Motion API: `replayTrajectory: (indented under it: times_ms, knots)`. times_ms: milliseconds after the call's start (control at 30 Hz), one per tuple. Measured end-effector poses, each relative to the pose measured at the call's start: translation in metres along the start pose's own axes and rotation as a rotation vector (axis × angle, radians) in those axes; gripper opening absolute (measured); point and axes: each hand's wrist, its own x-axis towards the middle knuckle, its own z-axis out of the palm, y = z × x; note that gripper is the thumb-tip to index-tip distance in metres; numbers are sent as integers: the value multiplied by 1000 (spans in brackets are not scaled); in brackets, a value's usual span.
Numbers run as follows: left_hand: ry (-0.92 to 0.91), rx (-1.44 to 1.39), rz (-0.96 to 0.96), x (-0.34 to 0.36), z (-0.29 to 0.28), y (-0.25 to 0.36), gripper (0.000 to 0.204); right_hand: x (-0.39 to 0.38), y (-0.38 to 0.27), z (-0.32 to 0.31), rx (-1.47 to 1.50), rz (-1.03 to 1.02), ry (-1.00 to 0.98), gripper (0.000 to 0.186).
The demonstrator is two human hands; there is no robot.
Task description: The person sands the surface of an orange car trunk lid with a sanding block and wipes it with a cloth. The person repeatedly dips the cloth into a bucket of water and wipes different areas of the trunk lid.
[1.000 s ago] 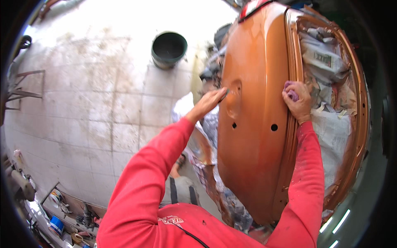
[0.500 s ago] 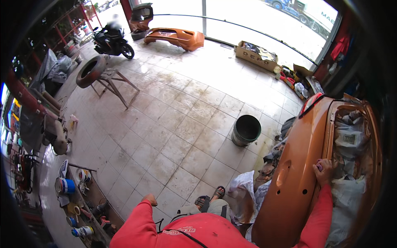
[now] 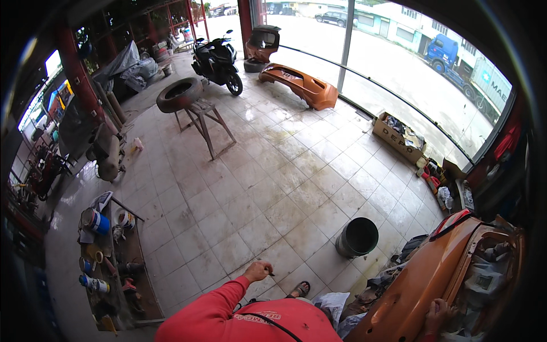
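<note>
On my right lies a large orange car body panel [image 3: 399, 293] with a red lamp at its far end. Grey plastic sheeting [image 3: 483, 280] covers part of its inner side. My right hand [image 3: 437, 314] rests on the panel's edge, fingers curled; whatever it may hold is too small to name. In front of my body, over the tiled floor, my left hand [image 3: 259, 271] is closed, with a small dark bit showing beside the fingers. It touches nothing else. One sandalled foot [image 3: 302, 288] shows below it.
A black bucket [image 3: 357, 237] stands near the panel. To the left is a low bench [image 3: 137, 285] with paint cans. Farther off are a tyre [image 3: 179, 94] on a wooden stand [image 3: 206, 122], a motorcycle [image 3: 219, 62], an orange bumper [image 3: 302, 84] and a cardboard box [image 3: 396, 139].
The view has tilted up and turned left. My left hand has moved forward, away from my body. My right hand stays at the panel's edge; the pinkish thing in its fingers no longer shows clearly.
</note>
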Motion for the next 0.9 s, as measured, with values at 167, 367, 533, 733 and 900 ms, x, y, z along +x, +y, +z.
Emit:
replayTrajectory:
  times_ms: [167, 367, 533, 733, 900]
  knots:
    - [-33, -196, 439, 102, -27, 187, 7, 13, -77, 69, 621, 387, -55, 11]
    - [-176, -323, 873, 131, -59, 365, 20, 31, -205, 203, 1233, 667, -269, 40]
    - [-244, -330, 1054, 150, -52, 413, 19, 57, -250, 239, 1489, 682, -347, 46]
    - [-409, -332, 1065, 213, -45, 415, 18, 103, -266, 243, 1414, 701, -348, 22]
    - [-615, -660, 582, 292, -44, 426, 62, 119, -245, 276, 1264, 699, -102, 20]
